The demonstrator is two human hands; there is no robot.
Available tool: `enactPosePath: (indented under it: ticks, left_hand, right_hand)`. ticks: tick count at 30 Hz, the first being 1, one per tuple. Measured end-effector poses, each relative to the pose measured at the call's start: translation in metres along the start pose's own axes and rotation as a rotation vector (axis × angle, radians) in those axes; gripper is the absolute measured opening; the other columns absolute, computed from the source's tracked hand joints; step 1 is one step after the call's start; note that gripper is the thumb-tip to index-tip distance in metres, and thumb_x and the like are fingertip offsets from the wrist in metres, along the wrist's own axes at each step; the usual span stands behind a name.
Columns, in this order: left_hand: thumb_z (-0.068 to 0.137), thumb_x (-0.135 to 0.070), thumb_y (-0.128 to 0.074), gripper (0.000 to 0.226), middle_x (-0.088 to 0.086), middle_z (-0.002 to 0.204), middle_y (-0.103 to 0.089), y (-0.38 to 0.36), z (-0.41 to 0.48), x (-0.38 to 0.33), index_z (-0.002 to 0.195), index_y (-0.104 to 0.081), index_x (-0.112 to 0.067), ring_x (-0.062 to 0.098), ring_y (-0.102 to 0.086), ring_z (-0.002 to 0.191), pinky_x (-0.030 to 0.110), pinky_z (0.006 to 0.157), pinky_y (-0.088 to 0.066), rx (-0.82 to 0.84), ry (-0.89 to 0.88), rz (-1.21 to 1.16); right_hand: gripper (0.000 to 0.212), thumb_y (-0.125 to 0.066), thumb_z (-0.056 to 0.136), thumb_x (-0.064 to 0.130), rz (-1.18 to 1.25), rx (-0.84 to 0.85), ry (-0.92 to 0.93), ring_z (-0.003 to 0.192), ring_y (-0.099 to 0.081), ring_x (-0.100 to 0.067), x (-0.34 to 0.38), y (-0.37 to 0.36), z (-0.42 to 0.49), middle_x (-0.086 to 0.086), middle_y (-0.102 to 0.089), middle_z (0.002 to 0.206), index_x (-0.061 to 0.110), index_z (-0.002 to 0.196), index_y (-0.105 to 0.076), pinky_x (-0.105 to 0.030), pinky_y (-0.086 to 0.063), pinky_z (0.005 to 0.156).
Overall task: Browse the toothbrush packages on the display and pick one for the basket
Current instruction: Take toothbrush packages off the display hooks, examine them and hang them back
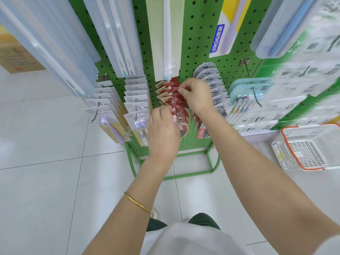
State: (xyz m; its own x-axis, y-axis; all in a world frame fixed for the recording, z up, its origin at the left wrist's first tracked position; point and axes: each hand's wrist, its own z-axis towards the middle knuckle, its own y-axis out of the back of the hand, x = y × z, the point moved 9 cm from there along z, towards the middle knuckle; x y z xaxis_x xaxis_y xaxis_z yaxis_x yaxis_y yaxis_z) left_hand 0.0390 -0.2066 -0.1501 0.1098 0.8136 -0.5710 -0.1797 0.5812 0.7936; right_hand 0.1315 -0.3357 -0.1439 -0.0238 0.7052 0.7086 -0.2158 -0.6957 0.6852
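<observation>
Two bare hands work one hook of red card-backed toothbrush packages (173, 100) on the green perforated metal display (200, 39) — the right hand (196, 94) has its grip pinched on a card farther back, the left hand (162, 133) has its grip curled round the front card. Well apart to the right, a white plastic basket with an orange rim (279, 155) sits on the floor.
</observation>
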Motion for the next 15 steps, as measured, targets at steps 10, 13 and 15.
enactPosePath:
  ticks: [10,13,15]
  left_hand:
    - [0.081,0.008,-0.049,0.037,0.013,0.115,-0.050,0.010,-0.008,-0.017,0.115,-0.056,-0.004,0.029,-0.050,0.109,0.032,0.088,-0.042,-0.141,-0.107,-0.121]
    - [0.081,0.008,-0.049,0.036,0.012,0.115,-0.049,0.009,-0.013,-0.023,0.114,-0.056,-0.005,0.028,-0.050,0.108,0.039,0.091,-0.044,-0.151,-0.113,-0.176]
    - [0.081,0.006,-0.048,0.034,0.011,0.114,-0.048,0.007,-0.016,-0.027,0.113,-0.056,-0.005,0.027,-0.050,0.106,0.039,0.091,-0.044,-0.141,-0.120,-0.208]
  right_hand:
    - [0.017,-0.057,0.093,0.015,-0.112,-0.118,-0.007,0.081,-0.062,-0.019,-0.005,0.025,-0.030,-0.006,-0.070,0.092,0.007,0.092,-0.072,-0.028,-0.048,0.071]
    - [0.018,-0.057,0.092,0.014,-0.140,-0.164,-0.011,0.085,-0.060,-0.024,-0.010,0.034,-0.043,-0.010,-0.068,0.093,0.005,0.090,-0.072,-0.031,-0.046,0.071]
    - [0.017,-0.056,0.091,0.012,-0.133,-0.200,-0.004,0.083,-0.059,-0.025,-0.012,0.042,-0.054,-0.010,-0.067,0.088,0.005,0.084,-0.071,-0.031,-0.042,0.069]
